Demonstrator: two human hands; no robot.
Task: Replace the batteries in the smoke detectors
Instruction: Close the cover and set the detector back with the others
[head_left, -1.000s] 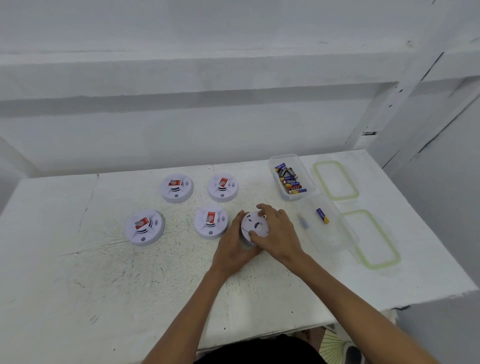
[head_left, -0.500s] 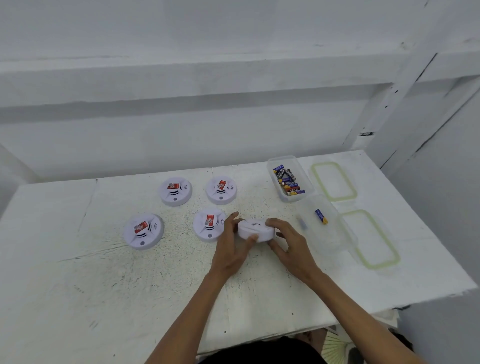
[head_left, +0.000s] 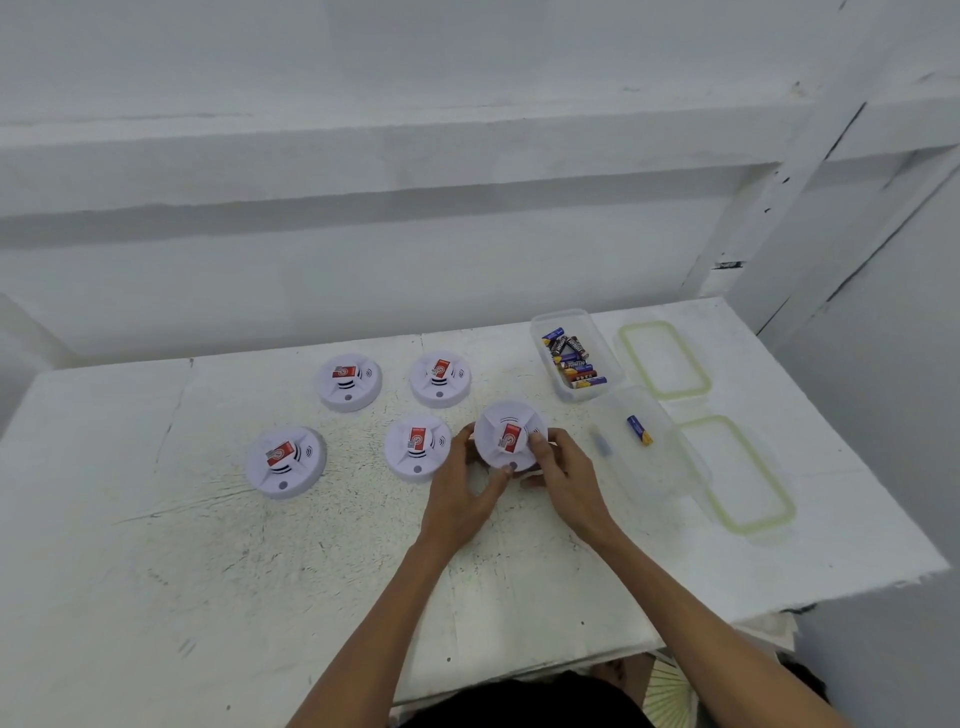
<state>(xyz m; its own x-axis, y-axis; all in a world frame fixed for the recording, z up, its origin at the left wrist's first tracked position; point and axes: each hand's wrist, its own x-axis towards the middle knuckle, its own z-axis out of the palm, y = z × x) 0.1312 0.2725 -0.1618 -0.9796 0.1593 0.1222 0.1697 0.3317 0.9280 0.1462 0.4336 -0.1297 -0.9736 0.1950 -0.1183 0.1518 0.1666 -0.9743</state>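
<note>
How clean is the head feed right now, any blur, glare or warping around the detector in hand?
Head view: soft, even light, faint shadows, no glare; the held smoke detector looks slightly soft; the wide-angle lens bows the table edges; labels on the batteries in the clear box are unreadable.

Our two bare forearms reach forward and draw together ahead of us. Our left hand (head_left: 460, 491) curls round the left rim of the smoke detector (head_left: 506, 431), with the thumb at its far side. Our right hand (head_left: 571, 480) grips the right rim, thumb on top, fingers tucked beneath. The wrists stay apart.
</note>
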